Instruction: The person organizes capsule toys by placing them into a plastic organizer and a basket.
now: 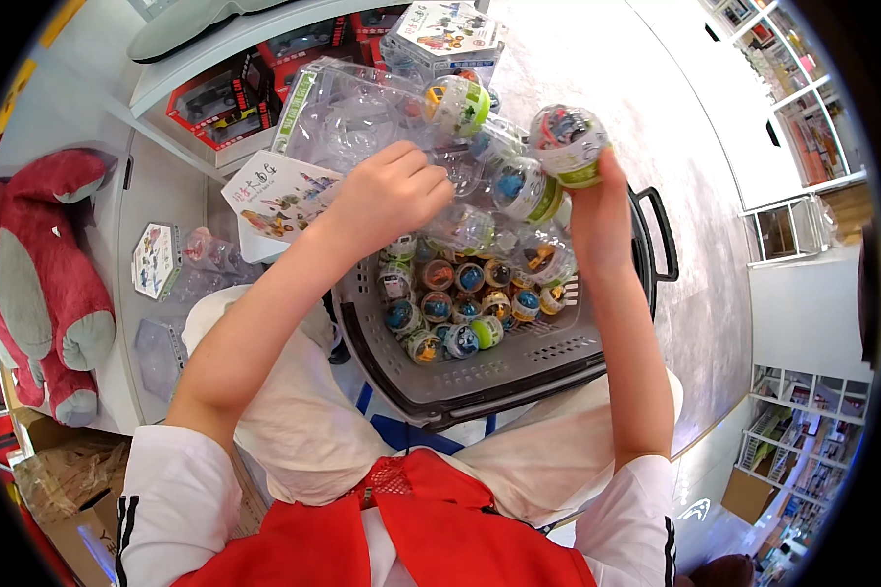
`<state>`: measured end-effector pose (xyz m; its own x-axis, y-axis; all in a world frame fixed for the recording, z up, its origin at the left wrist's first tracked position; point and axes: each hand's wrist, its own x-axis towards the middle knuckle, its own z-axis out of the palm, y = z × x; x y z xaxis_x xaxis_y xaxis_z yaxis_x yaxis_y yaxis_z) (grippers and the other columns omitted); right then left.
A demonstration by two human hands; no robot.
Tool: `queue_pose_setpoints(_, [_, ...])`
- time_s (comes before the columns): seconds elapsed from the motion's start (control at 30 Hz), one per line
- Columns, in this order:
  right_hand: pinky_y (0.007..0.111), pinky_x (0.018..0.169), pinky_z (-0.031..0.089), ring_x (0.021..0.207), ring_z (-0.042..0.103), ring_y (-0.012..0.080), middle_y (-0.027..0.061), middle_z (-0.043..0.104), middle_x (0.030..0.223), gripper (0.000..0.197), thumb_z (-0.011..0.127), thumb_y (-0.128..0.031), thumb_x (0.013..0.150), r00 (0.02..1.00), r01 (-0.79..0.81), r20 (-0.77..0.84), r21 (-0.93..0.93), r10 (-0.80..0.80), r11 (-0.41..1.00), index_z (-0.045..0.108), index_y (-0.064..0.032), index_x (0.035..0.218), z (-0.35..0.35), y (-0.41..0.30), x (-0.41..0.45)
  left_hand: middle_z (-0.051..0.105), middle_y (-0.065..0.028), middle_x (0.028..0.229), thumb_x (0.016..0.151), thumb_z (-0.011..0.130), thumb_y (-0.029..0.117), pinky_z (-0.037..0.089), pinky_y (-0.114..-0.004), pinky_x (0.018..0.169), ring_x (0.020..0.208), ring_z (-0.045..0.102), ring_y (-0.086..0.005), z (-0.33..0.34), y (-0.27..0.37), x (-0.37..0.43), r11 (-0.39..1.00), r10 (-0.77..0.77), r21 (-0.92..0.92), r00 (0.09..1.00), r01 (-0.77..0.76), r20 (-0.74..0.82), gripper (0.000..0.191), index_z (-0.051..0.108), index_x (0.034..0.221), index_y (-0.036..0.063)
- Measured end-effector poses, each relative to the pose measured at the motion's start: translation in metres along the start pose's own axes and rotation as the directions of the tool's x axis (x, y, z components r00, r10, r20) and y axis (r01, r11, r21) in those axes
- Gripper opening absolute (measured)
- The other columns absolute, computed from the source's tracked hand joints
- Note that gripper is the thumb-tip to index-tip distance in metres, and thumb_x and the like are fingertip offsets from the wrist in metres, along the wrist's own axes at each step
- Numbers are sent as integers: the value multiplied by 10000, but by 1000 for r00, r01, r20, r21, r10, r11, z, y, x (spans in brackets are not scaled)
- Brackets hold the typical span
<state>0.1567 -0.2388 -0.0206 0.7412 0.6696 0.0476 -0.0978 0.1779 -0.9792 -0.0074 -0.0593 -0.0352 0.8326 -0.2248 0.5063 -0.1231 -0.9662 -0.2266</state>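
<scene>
In my right hand (602, 198) is a clear toy capsule (567, 143) with a green and white band, held upright above the right part of a clear plastic package. My left hand (398, 192) is over the clear plastic package (338, 103), its fingers curled; whether they grip its edge cannot be told. Several larger banded capsules, one a green-banded capsule (462, 106), lie in or on the package. Beneath it, a grey plastic basket (477, 378) holds many small capsules, among them a lime green one (487, 332).
Boxed model cars (224, 99) fill a shelf at the upper left. A hexagonal toy package (448, 33) stands beyond the clear one. A printed card (283, 194) lies left of the basket, a red plush toy (59, 279) farther left. The basket's black handle (664, 235) sticks out at right.
</scene>
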Motion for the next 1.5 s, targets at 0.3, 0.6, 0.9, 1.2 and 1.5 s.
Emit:
queue_pose_setpoints(0.3, [374, 1005, 386, 1144, 522, 242, 142, 538, 1221, 527, 463, -345, 918, 985, 171, 51, -168, -165, 971, 439, 23, 1294, 17, -57, -23, 610, -54, 692, 713, 699, 178, 492, -356, 616, 679, 613, -242, -20, 6, 27, 935, -291, -234, 954, 267, -73, 150, 596, 731, 71])
queue_pose_setpoints(0.6, [316, 823, 471, 957, 575, 208, 137, 562, 1094, 441, 634, -200, 858, 932, 280, 319, -325, -174, 903, 494, -22, 1237, 44, -18, -39, 637, -129, 711, 745, 632, 189, 494, -444, 645, 751, 638, -333, -28, 1, 34, 763, -483, -285, 804, 580, 346, 122, 654, 740, 69])
queue_pose_setpoints(0.9, [390, 900, 422, 1042, 532, 337, 182, 533, 1138, 542, 706, -226, 803, 915, 387, 303, -474, -267, 791, 460, -12, 1235, 53, 13, -41, 665, -154, 788, 763, 624, 125, 490, -371, 635, 690, 641, -292, -16, -30, 34, 668, -430, -447, 798, 595, 422, 220, 669, 954, 25])
queue_pose_setpoints(1.2, [440, 899, 419, 1072, 522, 368, 160, 521, 1199, 708, 812, -168, 651, 713, 697, 525, -602, -466, 389, 446, -61, 1247, 61, 19, -41, 680, -110, 751, 761, 645, 148, 495, -324, 616, 629, 640, -200, -16, -35, 34, 561, -423, -509, 754, 653, 502, 210, 683, 926, 23])
queue_pose_setpoints(1.5, [429, 929, 378, 1115, 503, 310, 89, 511, 1290, 797, 842, -245, 591, 643, 741, 533, -614, -550, 272, 440, -75, 1258, 52, 39, -25, 678, -89, 780, 786, 644, 289, 506, -365, 661, 752, 654, -251, -20, -44, 24, 837, -349, -313, 878, 449, 328, 222, 709, 886, 103])
